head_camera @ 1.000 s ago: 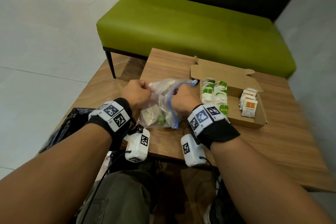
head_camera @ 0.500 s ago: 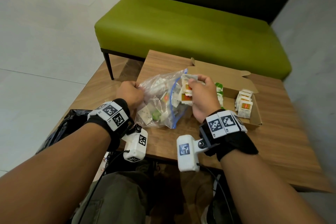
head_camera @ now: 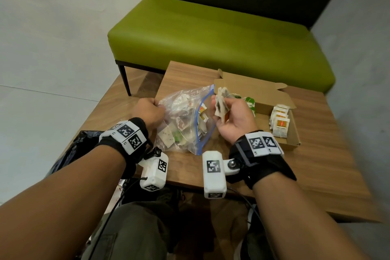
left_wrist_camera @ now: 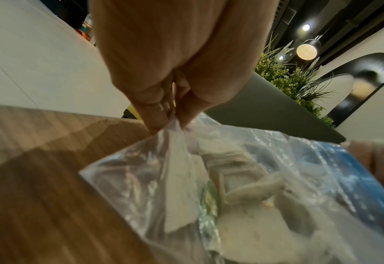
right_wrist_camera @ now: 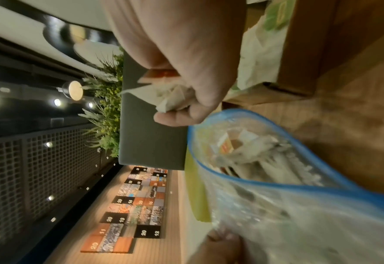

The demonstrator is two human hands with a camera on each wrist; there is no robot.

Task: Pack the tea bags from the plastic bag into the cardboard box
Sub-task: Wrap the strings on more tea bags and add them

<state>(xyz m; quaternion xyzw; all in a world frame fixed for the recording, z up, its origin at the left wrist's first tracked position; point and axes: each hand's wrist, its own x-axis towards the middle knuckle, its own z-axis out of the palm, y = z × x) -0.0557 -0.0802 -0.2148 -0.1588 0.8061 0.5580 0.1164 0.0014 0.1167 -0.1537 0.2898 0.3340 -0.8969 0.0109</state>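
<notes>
On wood-grain table (head_camera: 316, 171): L hand (head_camera: 148, 112) pinches crinkly clear plastic bag (head_camera: 185, 120) w/ blue zip rim, paper tea bags inside. R hand (head_camera: 234, 118) grips a few tea bags (head_camera: 220, 104) beside brown cardboard box (head_camera: 282, 101); labels unreadable.

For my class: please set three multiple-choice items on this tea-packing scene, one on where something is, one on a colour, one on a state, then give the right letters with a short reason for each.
1. Where is the cardboard box?
A. on the bench
B. on the table, to the right of the plastic bag
C. on the floor

2. What colour is the plastic bag's zip edge?
A. red
B. black
C. blue

3. What is the right hand doing?
A. gripping a bunch of tea bags
B. lying flat on the table
C. closing the box lid

Answers:
1 B, the box sits on the wooden table beside the bag.
2 C, a blue strip runs round the bag's open mouth.
3 A, its fingers curl round tea bags outside the bag, while the left hand pinches the bag's far end.
</notes>
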